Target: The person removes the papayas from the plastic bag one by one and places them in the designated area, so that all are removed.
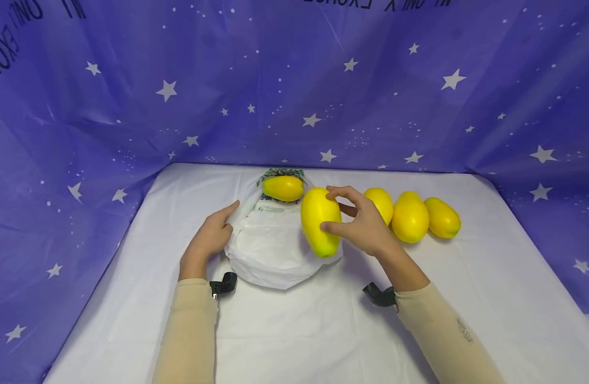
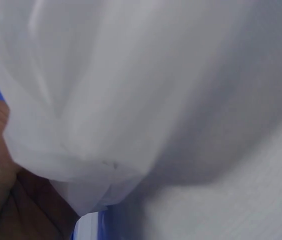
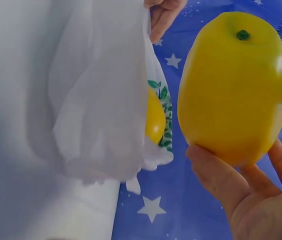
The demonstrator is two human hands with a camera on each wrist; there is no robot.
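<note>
There, the right hand held a yellow mango just above the near right edge of the white bag, its thumb on the near side of the fruit and its fingers curled over the far side, so the mango sat pinched between them. In the right wrist view the mango showed its green stem end up, resting against the thumb and fingertips. The left hand gripped the left side of the bag, fingers closed on a gathered fold of plastic near the bag's mouth; the left wrist view showed only bunched white film against the palm, and how each finger lay there could not be told. A second mango lay at the far end of the bag, in its printed opening, partly covered by the plastic. Three more mangoes lay in a row to the right of the bag, close together, the nearest partly behind the right hand. The bag lay on a white cloth, with a blue starred backdrop behind it.
</note>
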